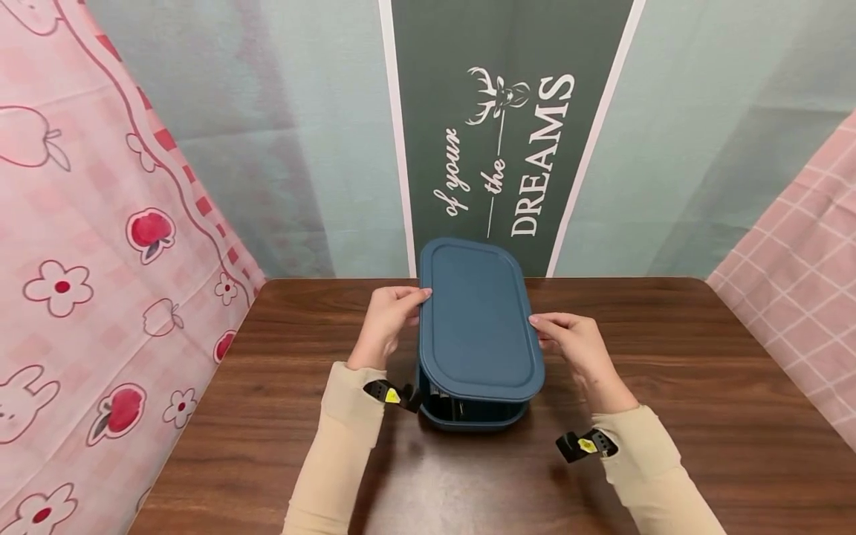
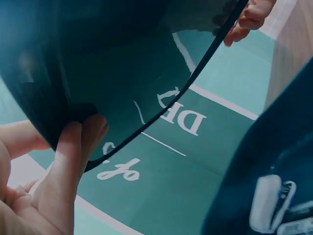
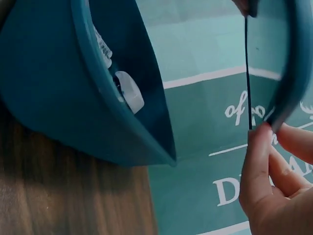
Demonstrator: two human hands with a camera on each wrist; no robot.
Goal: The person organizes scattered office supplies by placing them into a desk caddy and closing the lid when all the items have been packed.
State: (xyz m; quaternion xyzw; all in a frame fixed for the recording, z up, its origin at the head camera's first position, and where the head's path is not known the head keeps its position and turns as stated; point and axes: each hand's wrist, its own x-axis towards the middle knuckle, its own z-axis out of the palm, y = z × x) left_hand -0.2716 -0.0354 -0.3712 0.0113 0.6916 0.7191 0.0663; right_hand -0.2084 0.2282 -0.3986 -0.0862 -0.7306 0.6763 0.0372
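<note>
A blue rectangular lid (image 1: 478,319) with rounded corners is held above an open blue storage box (image 1: 471,426). My left hand (image 1: 388,321) pinches the lid's left edge between thumb and fingers. On the opposite edge, my right hand (image 1: 576,345) pinches it too. In the left wrist view, a gap separates the lid (image 2: 122,63) from the box (image 2: 266,142). Inside the box lies a white object (image 3: 129,93), with a clear ridged piece (image 3: 103,51) near it. Their kinds cannot be made out, and the lid hides most of the contents from above.
The box stands on a brown wooden table (image 1: 669,386), towards its back edge. Behind the table hangs a green curtain (image 1: 321,186) with white lettering. A pink patterned cloth (image 1: 87,260) hangs at the left and a pink checked one (image 1: 802,275) at the right.
</note>
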